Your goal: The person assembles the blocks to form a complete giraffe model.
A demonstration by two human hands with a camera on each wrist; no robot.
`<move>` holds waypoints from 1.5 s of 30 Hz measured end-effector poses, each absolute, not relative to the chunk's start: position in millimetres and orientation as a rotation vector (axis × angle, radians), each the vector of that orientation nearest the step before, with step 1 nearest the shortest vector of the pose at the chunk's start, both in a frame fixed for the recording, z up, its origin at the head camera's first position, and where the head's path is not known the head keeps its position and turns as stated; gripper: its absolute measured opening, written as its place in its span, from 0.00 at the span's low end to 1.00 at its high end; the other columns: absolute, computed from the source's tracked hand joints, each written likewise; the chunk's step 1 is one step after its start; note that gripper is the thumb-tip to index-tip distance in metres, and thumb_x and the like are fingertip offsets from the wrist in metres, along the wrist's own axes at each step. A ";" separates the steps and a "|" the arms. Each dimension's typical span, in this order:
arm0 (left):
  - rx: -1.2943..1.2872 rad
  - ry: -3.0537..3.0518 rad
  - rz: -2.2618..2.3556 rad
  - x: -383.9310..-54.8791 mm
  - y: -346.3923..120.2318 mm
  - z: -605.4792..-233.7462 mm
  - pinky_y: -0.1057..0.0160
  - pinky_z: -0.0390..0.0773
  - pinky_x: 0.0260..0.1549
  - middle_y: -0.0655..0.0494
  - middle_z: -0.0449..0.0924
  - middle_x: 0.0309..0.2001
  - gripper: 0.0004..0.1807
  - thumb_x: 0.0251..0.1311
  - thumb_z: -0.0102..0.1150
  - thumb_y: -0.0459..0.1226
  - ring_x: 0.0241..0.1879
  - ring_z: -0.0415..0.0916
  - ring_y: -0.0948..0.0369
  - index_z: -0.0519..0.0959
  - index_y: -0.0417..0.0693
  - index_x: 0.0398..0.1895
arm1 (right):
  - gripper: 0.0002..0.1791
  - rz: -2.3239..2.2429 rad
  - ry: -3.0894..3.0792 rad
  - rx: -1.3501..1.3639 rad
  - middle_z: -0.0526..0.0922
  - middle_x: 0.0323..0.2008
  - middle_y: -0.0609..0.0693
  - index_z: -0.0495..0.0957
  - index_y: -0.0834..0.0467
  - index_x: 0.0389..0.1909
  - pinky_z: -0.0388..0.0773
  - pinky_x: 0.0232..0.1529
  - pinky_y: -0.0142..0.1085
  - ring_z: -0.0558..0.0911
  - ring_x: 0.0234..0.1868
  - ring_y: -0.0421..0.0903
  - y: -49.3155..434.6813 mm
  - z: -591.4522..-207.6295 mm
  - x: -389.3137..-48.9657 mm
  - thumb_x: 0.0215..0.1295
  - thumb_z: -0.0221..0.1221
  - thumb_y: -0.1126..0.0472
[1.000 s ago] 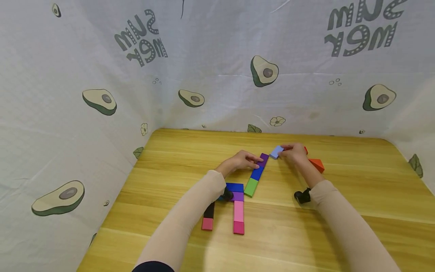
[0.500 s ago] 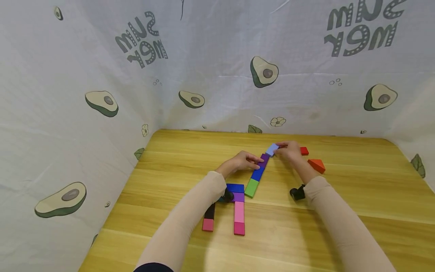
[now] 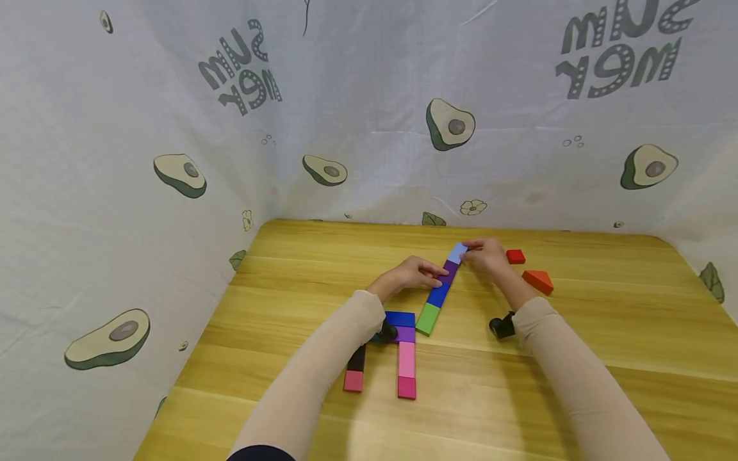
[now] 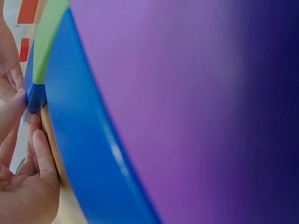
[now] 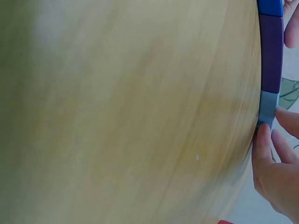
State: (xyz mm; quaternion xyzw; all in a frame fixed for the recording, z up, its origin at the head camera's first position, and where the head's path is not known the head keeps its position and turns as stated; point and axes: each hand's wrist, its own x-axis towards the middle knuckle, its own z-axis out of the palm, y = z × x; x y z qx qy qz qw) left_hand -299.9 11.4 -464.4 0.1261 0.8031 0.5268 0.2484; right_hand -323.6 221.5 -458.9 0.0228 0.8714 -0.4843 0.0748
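A slanted row of flat blocks lies on the table: a green block [image 3: 428, 319], a blue block [image 3: 439, 294], a dark purple block [image 3: 450, 271] and a light blue block [image 3: 458, 252] at the far end. My right hand [image 3: 487, 254] pinches the light blue block, which sits against the purple one. From the left side, my left hand [image 3: 410, 272] touches the purple and blue blocks with fairly straight fingers. Close to the left wrist is a second arrangement, including a blue block [image 3: 400, 319], a purple block [image 3: 406, 334] and a pink block [image 3: 406, 358]; my forearm hides part of it.
A small red block [image 3: 516, 257] and an orange-red wedge-shaped block [image 3: 539, 281] lie to the right of my right hand. Printed cloth [image 3: 369, 128] hangs behind and left of the wooden table [image 3: 300, 256].
My right hand has slid the light blue block leftward until it lines up with the purple block. The red block has come into fuller view. My left hand has stayed in place.
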 end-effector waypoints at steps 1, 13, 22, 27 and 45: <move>0.345 2.189 1.436 -300.0 11.5 -464.4 0.73 0.72 0.35 0.58 0.84 0.43 0.16 0.61 0.67 0.31 0.37 0.69 0.66 0.86 0.46 0.52 | 0.23 -1.450 2.611 0.067 0.75 0.56 0.72 0.73 0.73 0.62 0.70 0.59 0.49 0.73 0.56 0.62 221.2 -458.6 -323.6 0.68 0.60 0.70; 0.331 2.193 1.414 -301.4 13.1 -462.7 0.73 0.72 0.35 0.58 0.84 0.43 0.15 0.61 0.67 0.31 0.37 0.69 0.66 0.86 0.46 0.52 | 0.22 -1.416 2.595 0.067 0.73 0.58 0.72 0.72 0.73 0.63 0.68 0.63 0.52 0.72 0.58 0.64 220.4 -455.3 -324.8 0.70 0.58 0.70; 0.333 2.222 1.399 -299.0 15.8 -460.1 0.73 0.71 0.34 0.58 0.84 0.44 0.15 0.61 0.67 0.31 0.37 0.69 0.66 0.86 0.46 0.52 | 0.23 -1.403 2.611 0.037 0.73 0.58 0.73 0.72 0.73 0.63 0.69 0.62 0.52 0.72 0.57 0.64 222.8 -455.9 -324.8 0.69 0.58 0.71; 0.345 2.218 1.401 -298.4 16.8 -461.0 0.73 0.71 0.32 0.57 0.84 0.42 0.16 0.62 0.66 0.29 0.35 0.68 0.66 0.86 0.44 0.53 | 0.22 -1.405 2.603 0.012 0.72 0.58 0.73 0.71 0.74 0.63 0.69 0.63 0.52 0.71 0.58 0.65 223.8 -454.7 -323.8 0.69 0.57 0.72; 0.351 2.244 1.385 -299.9 16.7 -465.5 0.73 0.71 0.33 0.59 0.83 0.38 0.15 0.61 0.67 0.30 0.35 0.69 0.66 0.87 0.46 0.51 | 0.23 -1.372 2.626 -0.027 0.73 0.57 0.73 0.71 0.75 0.63 0.70 0.61 0.52 0.73 0.56 0.64 224.0 -457.7 -324.7 0.69 0.58 0.71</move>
